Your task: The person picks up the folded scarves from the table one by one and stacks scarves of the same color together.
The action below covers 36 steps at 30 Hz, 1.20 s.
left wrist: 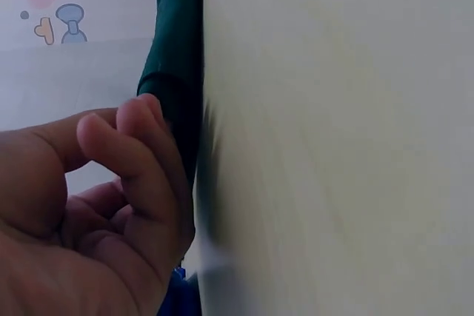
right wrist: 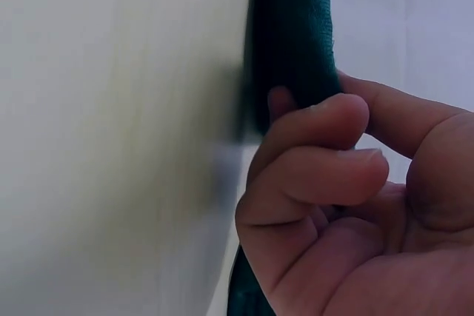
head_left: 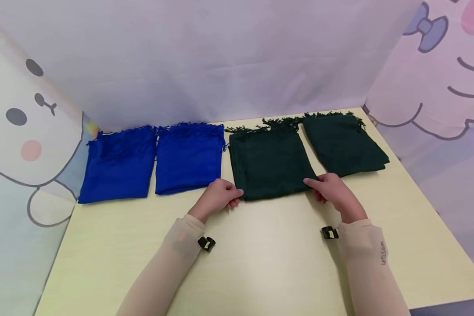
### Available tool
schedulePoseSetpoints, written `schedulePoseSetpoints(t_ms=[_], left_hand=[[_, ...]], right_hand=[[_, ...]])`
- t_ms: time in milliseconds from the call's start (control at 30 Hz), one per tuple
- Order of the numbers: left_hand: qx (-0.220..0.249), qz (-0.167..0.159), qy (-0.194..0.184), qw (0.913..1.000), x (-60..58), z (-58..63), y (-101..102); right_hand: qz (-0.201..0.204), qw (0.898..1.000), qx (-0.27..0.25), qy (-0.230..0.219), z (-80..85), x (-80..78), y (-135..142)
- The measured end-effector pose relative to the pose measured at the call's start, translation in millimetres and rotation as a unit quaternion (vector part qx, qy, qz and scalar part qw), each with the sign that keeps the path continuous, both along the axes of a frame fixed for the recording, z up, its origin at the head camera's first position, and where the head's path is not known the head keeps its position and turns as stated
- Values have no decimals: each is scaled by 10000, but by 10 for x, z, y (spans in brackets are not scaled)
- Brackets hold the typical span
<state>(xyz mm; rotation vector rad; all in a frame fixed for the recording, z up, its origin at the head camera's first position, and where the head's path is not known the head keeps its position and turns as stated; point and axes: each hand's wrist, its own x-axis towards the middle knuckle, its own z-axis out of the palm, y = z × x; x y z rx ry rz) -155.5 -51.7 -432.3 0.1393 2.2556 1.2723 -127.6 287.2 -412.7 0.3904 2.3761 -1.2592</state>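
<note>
A folded dark green fringed scarf (head_left: 272,164) lies on the table with its tassels toward the back wall. My left hand (head_left: 220,195) pinches its near left corner between thumb and fingers. At the near right corner, my right hand (head_left: 332,191) pinches the same scarf. In the left wrist view the curled fingers (left wrist: 141,175) meet the green folded edge (left wrist: 174,42). The right wrist view shows the cloth (right wrist: 296,35) between the thumb and a fingertip, other fingers curled below it.
To the right lies a second folded green scarf (head_left: 343,142), close to my right hand. Two folded blue scarves, one by my left hand (head_left: 189,158) and one farther left (head_left: 120,169), complete the row. Cloth walls with cartoon prints (head_left: 221,66) surround the table (head_left: 260,263).
</note>
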Motion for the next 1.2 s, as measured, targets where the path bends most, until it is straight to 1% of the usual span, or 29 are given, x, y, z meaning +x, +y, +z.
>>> schedulePoseSetpoints(t_ms=[300, 433, 533, 700, 800, 867, 1000, 1133, 1200], left_hand=[[-261, -414, -64, 9988, 63, 48, -28], [-350, -631, -6, 9974, 83, 45, -45], [-343, -766, -40, 9965, 93, 28, -52], [-291, -898, -126, 9955, 102, 30, -59], [-368, -977, -100, 9945, 107, 41, -71], [-496, -977, -63, 9940, 113, 60, -85], [-616, -852, 2, 9945, 118, 103, -117], [-510, -752, 89, 9958, 117, 129, -128], [-404, -701, 164, 9966, 115, 149, -116]], right_hand=[[257, 9996, 138, 16, 9, 107, 26], [407, 9991, 136, 49, 7, 140, 34], [488, 9987, 134, 68, -11, 154, 53], [566, 9984, 29, 77, -25, 165, 66], [596, 9982, -1, 69, -25, 165, 66], [597, 9982, 57, 87, -27, 165, 73], [570, 9980, 235, 146, -22, 176, 103], [421, 9984, 343, 141, -5, 208, 144], [285, 9989, 339, 147, 11, 227, 162]])
